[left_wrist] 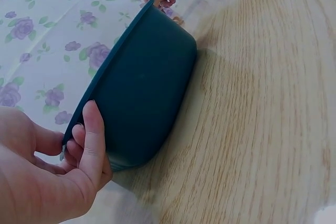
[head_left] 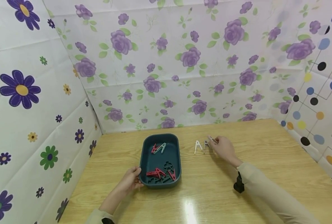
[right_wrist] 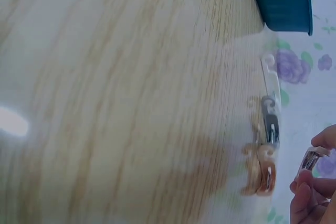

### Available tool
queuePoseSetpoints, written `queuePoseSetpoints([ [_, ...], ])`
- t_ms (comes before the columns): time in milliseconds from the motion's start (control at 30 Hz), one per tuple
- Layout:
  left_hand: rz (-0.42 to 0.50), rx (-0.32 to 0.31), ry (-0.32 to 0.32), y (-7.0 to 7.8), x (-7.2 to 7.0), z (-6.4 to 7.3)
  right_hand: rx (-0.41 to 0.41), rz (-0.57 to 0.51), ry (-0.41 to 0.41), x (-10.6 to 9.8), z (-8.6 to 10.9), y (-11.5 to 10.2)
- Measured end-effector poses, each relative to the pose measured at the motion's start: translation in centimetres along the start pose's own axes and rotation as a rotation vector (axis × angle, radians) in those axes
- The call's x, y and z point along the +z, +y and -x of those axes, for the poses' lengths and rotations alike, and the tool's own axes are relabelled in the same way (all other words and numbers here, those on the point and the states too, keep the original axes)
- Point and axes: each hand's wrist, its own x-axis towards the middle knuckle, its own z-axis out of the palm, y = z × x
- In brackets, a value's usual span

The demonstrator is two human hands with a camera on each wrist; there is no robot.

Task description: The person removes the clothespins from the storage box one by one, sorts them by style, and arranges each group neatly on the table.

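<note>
Gripping a teal tray [head_left: 157, 161] with left fingers [left_wrist: 93, 137] at lower centre, pinching a clip [right_wrist: 311, 160] with right fingers [right_wrist: 303, 203] at lower right, above the counter [head_left: 255, 143]

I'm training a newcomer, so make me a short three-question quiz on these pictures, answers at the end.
1. Which hand grips the dark teal tub?
2. True or false: the red clothespins in the head view lie inside the tub.
3. Fill in the blank: the right hand pinches a ____.

Key:
1. The left hand.
2. True.
3. Clothespin.
</note>
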Motion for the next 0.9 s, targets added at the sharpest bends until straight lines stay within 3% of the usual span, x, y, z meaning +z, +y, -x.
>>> queuePoseSetpoints([
  [500,-0.012,0.007,-0.025,0.1,0.1,0.2,0.028,0.016,0.001,-1.4,-0.3,1.4],
  [900,-0.005,0.042,-0.034,-0.4,-0.1,0.0,0.117,0.062,-0.052,-2.3,0.2,2.4],
])
